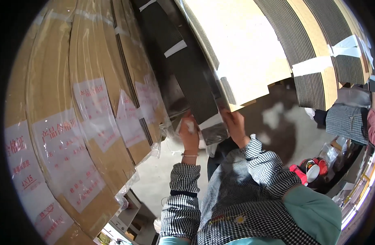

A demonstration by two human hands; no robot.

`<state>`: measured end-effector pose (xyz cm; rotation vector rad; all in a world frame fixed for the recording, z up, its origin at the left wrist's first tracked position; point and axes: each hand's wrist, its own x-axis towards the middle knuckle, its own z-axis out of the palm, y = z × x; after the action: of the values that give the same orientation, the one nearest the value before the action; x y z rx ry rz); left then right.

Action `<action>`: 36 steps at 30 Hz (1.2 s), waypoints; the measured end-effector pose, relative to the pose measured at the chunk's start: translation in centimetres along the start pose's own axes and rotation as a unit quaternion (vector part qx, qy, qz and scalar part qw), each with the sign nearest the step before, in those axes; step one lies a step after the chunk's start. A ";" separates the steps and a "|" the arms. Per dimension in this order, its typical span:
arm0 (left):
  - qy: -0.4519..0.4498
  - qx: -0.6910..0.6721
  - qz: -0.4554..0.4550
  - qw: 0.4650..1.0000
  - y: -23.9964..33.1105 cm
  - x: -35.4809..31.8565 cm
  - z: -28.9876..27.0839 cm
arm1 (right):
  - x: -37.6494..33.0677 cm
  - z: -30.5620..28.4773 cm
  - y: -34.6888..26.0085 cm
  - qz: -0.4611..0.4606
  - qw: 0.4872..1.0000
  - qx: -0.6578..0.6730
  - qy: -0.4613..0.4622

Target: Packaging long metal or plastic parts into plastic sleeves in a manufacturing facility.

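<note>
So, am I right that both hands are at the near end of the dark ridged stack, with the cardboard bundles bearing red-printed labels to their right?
Not quite: the left hand and right hand are at the near end of the dark ridged stack, but the head view shows the cardboard bundles with red-printed labels to their left.

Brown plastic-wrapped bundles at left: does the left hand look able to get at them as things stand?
Probably yes: the left hand is close to the near edge of the brown bundles, and mainly loose clear plastic shows between them, though it would likely have to leave the dark ribbed stack.
</note>
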<state>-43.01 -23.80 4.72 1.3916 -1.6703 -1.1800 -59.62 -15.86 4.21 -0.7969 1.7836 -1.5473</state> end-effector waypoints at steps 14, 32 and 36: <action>-0.125 -0.029 0.015 0.992 2.4 -2.9 -2.9 | -1.1 -3.5 -3.0 -0.118 0.988 -0.085 -0.045; 0.137 0.205 -0.136 0.960 -4.5 -6.6 3.1 | -1.8 1.0 2.1 0.122 0.988 -0.053 0.074; 0.106 0.075 -0.150 0.980 -1.0 -4.7 3.1 | -1.6 -0.2 4.2 0.228 0.964 -0.140 0.011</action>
<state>-44.40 -18.55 2.86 1.8460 -1.4585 -1.0378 -58.90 -13.95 0.18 -0.4459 2.0531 -1.0232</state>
